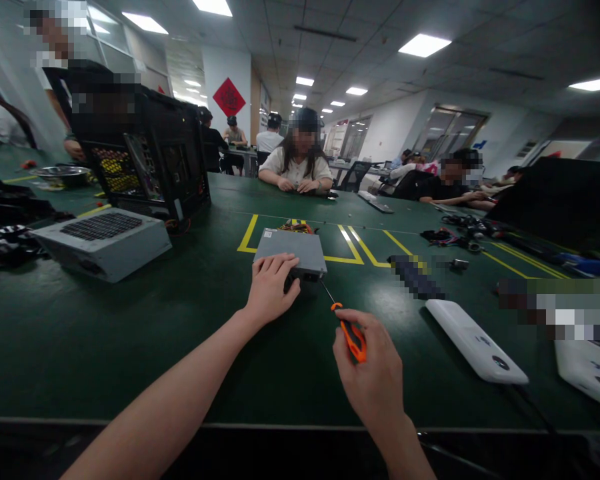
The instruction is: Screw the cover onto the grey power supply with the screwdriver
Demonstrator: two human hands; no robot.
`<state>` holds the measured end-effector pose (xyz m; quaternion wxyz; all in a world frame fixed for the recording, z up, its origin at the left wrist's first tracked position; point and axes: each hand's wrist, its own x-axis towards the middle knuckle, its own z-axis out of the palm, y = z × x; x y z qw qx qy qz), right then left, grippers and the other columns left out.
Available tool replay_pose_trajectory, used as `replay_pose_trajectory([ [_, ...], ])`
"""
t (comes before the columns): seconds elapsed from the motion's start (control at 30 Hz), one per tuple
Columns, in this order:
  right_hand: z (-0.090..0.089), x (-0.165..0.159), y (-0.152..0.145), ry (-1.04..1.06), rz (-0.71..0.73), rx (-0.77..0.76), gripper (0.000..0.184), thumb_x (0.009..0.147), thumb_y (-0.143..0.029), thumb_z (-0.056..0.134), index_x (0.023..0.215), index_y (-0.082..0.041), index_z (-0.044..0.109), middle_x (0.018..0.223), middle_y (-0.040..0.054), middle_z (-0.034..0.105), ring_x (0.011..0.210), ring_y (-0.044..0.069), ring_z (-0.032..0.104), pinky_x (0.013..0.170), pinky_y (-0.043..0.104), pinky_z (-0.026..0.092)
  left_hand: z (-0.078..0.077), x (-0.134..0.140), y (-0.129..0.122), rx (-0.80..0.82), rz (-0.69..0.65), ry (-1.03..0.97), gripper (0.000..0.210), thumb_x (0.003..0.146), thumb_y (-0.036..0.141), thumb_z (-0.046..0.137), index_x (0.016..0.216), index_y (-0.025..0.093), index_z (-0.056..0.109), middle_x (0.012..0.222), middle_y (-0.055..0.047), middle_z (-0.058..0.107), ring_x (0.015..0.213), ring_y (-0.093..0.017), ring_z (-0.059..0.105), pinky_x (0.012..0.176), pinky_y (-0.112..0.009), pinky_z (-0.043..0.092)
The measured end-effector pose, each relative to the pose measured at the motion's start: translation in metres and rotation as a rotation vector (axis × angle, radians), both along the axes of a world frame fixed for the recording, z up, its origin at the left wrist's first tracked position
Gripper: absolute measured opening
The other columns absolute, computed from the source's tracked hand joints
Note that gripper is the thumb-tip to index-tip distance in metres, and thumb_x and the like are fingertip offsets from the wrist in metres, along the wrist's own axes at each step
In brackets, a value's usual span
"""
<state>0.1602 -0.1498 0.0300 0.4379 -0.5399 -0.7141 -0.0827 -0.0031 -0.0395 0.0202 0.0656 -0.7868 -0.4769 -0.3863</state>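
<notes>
A grey metal computer power supply [295,247] lies on the green table in front of me, with a bundle of coloured wires at its far side. My left hand [273,287] grips its near left part, fingers across the top and thumb by the near face. A screwdriver [353,337] with an orange and black handle is held in my right hand [373,357]. Its shaft points up and left, and the tip is at the power supply's near right corner. Whether the tip sits in a screw is too small to tell.
Left stand a larger grey power supply [105,240], a black computer case [145,153] and a metal bowl [63,175]. On the right lie a white handheld-size device [475,340], cables [450,237] and a dark monitor [555,207]. A person [296,160] sits across the table [130,360].
</notes>
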Motion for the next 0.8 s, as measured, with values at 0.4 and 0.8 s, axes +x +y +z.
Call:
replay_pose_trajectory([
  [0.4, -0.0003, 0.0018, 0.0023, 0.107, -0.035, -0.042, 0.019, 0.083, -0.019, 0.045, 0.102, -0.018, 0.046, 0.090, 0.0057, 0.058, 0.076, 0.017, 0.057, 0.063, 0.031, 0.047, -0.0013, 0.0000, 0.0011, 0.007, 0.002, 0.017, 0.035, 0.078, 0.027, 0.050, 0.113, 0.023, 0.050, 0.120, -0.004, 0.053, 0.113, -0.022, 0.043, 0.097, -0.041, 0.026],
  [0.8, 0.0011, -0.0015, 0.0020, 0.074, -0.069, 0.018, 0.021, 0.084, -0.021, 0.042, 0.105, -0.018, 0.043, 0.094, 0.0085, 0.056, 0.080, 0.018, 0.060, 0.059, 0.030, 0.049, 0.0006, -0.0006, 0.0005, -0.007, -0.003, 0.029, 0.035, 0.079, 0.027, 0.049, 0.114, 0.023, 0.049, 0.122, -0.004, 0.052, 0.113, -0.023, 0.043, 0.097, -0.041, 0.026],
])
